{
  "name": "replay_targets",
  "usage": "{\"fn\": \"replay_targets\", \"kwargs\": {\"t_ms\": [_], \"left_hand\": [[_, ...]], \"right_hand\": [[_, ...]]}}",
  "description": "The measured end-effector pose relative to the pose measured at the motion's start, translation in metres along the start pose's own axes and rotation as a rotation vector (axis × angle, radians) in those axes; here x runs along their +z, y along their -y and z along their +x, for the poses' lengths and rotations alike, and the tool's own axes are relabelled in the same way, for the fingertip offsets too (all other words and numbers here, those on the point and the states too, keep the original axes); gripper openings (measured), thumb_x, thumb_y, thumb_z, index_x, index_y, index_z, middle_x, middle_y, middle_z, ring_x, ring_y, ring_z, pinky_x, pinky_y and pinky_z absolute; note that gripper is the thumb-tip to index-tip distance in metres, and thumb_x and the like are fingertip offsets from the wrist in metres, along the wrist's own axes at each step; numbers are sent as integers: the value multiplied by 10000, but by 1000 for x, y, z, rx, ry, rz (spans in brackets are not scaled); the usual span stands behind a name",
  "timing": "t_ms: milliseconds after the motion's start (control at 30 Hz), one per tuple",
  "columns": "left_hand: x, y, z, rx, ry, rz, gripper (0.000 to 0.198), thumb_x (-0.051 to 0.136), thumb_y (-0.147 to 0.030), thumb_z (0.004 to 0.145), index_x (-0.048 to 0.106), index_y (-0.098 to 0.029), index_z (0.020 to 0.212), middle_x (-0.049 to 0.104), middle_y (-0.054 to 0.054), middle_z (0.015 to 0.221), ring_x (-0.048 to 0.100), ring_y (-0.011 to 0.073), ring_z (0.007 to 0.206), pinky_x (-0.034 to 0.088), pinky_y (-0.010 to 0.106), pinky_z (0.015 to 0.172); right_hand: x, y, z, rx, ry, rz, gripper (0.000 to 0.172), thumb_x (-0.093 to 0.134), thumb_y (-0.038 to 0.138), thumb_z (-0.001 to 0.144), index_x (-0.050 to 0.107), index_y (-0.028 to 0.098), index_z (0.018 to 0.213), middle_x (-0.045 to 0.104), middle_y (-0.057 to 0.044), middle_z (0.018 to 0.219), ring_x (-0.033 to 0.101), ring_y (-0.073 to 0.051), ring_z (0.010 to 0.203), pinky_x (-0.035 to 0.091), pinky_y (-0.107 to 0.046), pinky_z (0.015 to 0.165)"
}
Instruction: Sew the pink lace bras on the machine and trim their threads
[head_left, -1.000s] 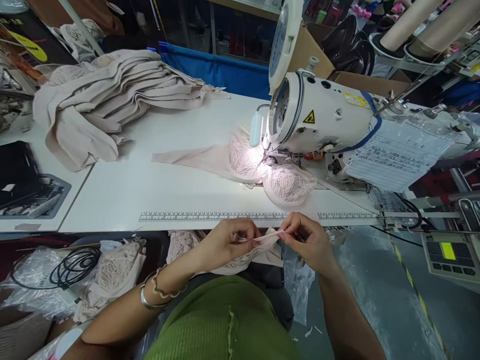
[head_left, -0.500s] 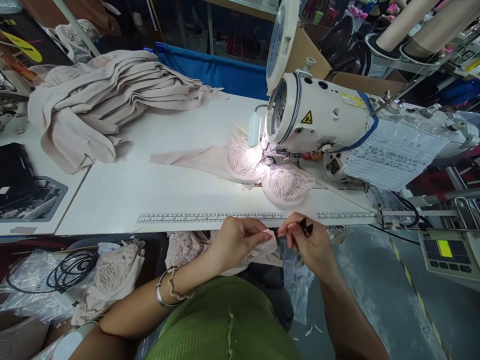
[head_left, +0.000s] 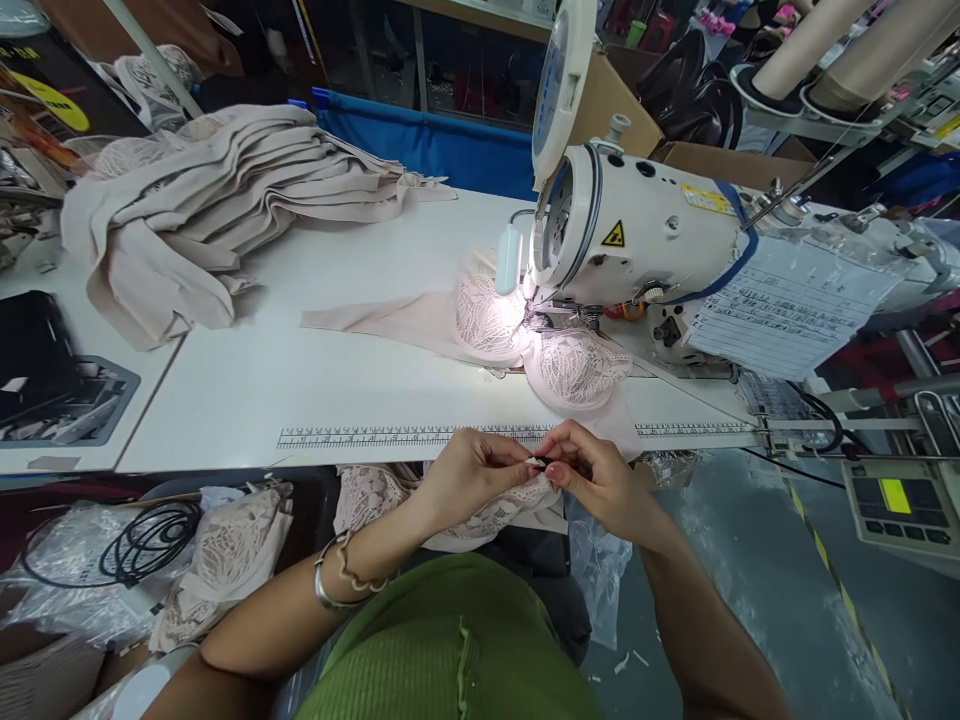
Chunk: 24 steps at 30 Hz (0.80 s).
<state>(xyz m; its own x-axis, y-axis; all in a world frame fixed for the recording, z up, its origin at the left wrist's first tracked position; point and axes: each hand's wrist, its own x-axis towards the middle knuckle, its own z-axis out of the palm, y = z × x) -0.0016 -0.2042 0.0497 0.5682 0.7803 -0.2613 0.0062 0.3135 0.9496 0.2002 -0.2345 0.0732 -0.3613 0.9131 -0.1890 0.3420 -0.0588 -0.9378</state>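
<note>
Clearly, we see two hands meeting on the near side of the sewing machine [head_left: 637, 225], low by the edge of the table [head_left: 225, 405]. The left hand [head_left: 476, 475] makes a narrow pinch on the edge of a lace garment [head_left: 487, 525], which hangs below the fingers, nearer to us than the sewing machine. The right hand [head_left: 604, 485] is also narrow, and its fingertips seem to hold a small dark thing [head_left: 544, 462] at this same edge; we cannot tell exactly what it is. A bra [head_left: 576, 370] lies under the front end of the sewing machine, in the bright light there, and neither hand touches it. To the left of the sewing machine we find a pile of cloth [head_left: 247, 205].

In our judgement, the step in hand is fine finger work on the edge of the lace garment. We think that the next move calls for a steady left pinch, small careful motion of the right fingertips, and loose lace kept away from the small dark thing.
</note>
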Motion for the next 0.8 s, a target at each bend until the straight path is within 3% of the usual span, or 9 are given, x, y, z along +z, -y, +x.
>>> {"fn": "replay_targets", "kwargs": {"t_ms": [167,267,533,700,800], "left_hand": [[1,-3,-2,12,15,31,221,685,-304,768,716,-115,659,502,-30,552,351,64,538,281,181,497],[2,-5,-3,7,17,45,252,670,-332,786,721,-114,671,443,-42,519,293,60,512,236,185,469],[5,-4,-3,-7,-57,92,244,688,-388,791,693,-144,796,593,-15,571,407,76,485,284,183,461],[13,3,-4,43,-116,87,259,694,-373,825,527,-195,911,623,-44,573,443,80,480,328,168,494],[3,9,-6,128,-117,260,194,669,-348,860,568,-192,916,666,-18,643,532,112,558,396,195,557]], "right_hand": [[3,2,2,6,-16,2,236,608,472,957,551,243,963,619,14,760,524,-128,659,388,-242,590],[7,-1,3,16,-99,-9,259,617,487,946,535,242,950,552,45,661,459,-120,596,342,-245,559],[4,-13,1,-61,-299,45,512,471,727,924,542,219,908,363,73,610,311,-102,522,253,-256,495],[16,-1,3,-29,-241,-102,400,559,570,946,551,203,790,465,34,672,411,-108,595,344,-245,537],[18,6,-1,-26,-308,-140,348,591,522,938,571,208,790,515,32,643,450,-107,552,364,-240,506]]}}
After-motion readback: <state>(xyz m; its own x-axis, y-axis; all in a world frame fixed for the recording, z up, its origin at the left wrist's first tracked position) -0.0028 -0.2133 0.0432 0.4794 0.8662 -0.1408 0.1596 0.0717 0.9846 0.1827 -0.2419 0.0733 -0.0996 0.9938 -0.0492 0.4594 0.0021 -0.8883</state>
